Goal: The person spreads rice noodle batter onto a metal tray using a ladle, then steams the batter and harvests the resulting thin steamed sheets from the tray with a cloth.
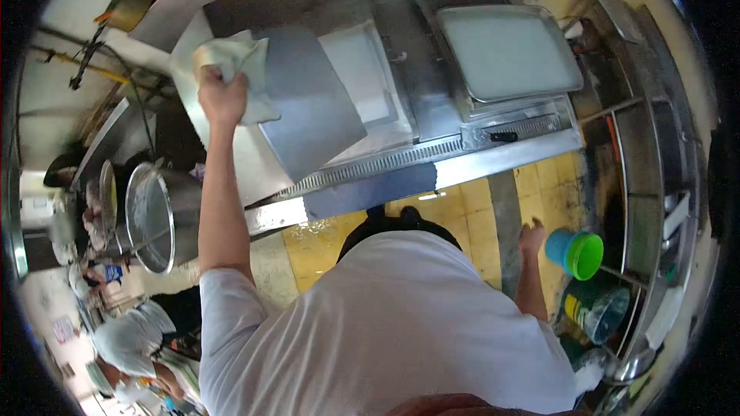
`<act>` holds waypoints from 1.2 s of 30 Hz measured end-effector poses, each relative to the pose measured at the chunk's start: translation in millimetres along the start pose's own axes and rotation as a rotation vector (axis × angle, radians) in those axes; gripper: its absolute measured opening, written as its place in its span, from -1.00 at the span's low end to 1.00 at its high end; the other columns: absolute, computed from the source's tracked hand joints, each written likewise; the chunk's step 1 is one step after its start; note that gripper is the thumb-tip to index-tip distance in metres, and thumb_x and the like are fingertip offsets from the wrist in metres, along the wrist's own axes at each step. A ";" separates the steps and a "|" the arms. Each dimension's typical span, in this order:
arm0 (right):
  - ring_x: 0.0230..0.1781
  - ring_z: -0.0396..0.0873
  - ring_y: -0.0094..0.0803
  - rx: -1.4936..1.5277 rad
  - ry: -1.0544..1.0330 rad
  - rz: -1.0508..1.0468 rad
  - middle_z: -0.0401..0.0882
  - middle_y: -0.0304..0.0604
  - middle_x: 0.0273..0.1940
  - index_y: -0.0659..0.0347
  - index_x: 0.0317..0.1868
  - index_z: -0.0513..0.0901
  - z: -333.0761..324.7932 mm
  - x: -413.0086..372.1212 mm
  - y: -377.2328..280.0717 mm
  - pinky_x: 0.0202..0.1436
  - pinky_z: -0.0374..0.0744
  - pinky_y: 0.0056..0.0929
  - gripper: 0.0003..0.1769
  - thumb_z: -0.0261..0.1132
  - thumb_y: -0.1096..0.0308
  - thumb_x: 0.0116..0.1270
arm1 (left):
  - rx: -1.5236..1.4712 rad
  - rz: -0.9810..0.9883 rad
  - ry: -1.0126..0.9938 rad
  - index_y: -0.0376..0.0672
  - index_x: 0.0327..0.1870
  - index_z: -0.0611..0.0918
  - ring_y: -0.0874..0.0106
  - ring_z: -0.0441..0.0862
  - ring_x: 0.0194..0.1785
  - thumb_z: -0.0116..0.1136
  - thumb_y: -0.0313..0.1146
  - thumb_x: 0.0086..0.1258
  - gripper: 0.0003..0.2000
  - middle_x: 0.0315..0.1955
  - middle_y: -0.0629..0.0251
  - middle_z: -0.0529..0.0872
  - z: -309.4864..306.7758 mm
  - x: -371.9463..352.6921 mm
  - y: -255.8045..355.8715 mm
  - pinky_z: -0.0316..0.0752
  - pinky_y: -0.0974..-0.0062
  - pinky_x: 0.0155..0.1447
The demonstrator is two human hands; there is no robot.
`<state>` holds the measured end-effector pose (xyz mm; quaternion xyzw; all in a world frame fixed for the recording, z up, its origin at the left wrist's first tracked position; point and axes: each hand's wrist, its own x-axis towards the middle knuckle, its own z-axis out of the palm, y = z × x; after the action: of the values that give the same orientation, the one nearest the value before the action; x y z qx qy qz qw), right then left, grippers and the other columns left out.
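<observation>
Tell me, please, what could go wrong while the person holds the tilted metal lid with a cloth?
1. The left hand grips the tilted metal lid only through a cloth. If the lid is hot, heat or steam may burn the fingers, and the lid might be dropped.
2. The yellow floor looks wet near the counter, so a slip seems possible.
</observation>
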<state>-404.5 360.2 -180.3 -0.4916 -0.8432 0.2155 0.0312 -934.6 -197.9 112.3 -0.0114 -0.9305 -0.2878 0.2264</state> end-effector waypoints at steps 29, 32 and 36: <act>-0.03 0.71 0.03 0.058 -0.070 -0.180 0.73 0.20 -0.10 0.39 0.01 0.69 -24.8 7.4 -176.9 0.06 0.61 -0.18 -0.60 0.28 0.23 0.33 | -0.258 -0.083 -0.363 -0.27 0.08 0.58 -0.04 0.72 -0.05 0.39 -0.15 0.25 -0.52 -0.12 -0.03 0.75 153.0 7.8 -0.1 0.56 0.14 0.14; -0.07 0.74 -0.05 0.235 -0.212 -0.442 0.74 0.19 -0.10 0.33 0.10 0.69 -13.4 46.8 -319.5 0.03 0.62 -0.22 -0.59 0.32 0.27 0.32 | -0.347 -0.006 -0.219 -0.21 0.14 0.58 0.10 0.74 -0.28 0.38 -0.16 0.31 -0.54 -0.13 0.10 0.77 111.0 -36.6 -14.7 0.60 0.19 -0.07; 0.06 0.72 -0.07 0.317 -0.276 -0.746 0.73 0.13 0.03 0.31 0.16 0.66 30.4 61.7 -494.7 0.16 0.62 -0.22 -0.55 0.35 0.25 0.32 | -0.529 -0.167 -0.277 -0.22 0.12 0.60 0.37 0.61 -0.49 0.37 -0.36 0.31 -0.62 -0.18 0.15 0.76 48.1 -136.6 -52.2 0.53 0.36 -0.35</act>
<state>-847.7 192.4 -22.7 -0.1084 -0.9160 0.3801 0.0689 -839.9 -200.4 -9.1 -0.0327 -0.8429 -0.5335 0.0621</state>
